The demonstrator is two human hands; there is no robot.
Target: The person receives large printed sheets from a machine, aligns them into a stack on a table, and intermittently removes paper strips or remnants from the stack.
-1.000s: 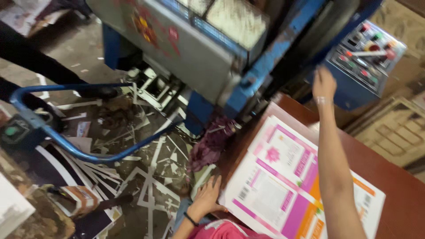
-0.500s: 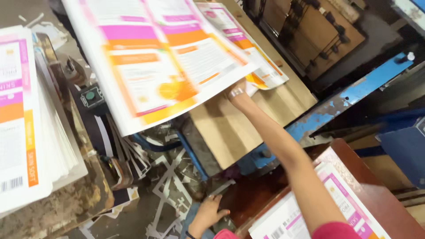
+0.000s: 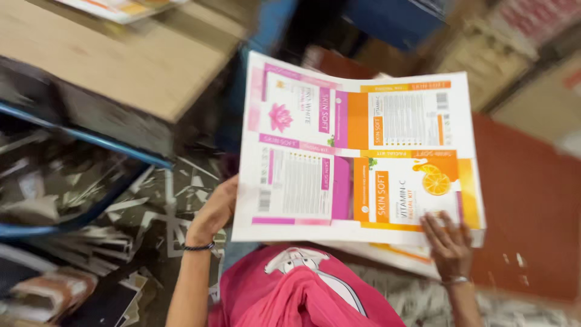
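A large printed cardboard sheet (image 3: 357,151), white with pink and orange carton panels, is held flat in front of me. My left hand (image 3: 215,212) grips its left edge from beneath, with a dark band on the wrist. My right hand (image 3: 446,242) presses on its lower right corner, fingers spread on top of the orange panel. Under that corner lies a stack of similar printed sheets (image 3: 387,251) on a reddish-brown table (image 3: 520,200).
A blue-framed machine with a wooden board (image 3: 121,66) stands at upper left. Paper offcuts and scrap strips (image 3: 151,206) litter the floor on the left. Cardboard boxes (image 3: 520,72) sit blurred at upper right. My pink shirt (image 3: 302,290) fills the bottom middle.
My right hand has come down from the machine's board with a printed sheet. Both hands now hold that sheet over the stack on the table. The view has swung downward.
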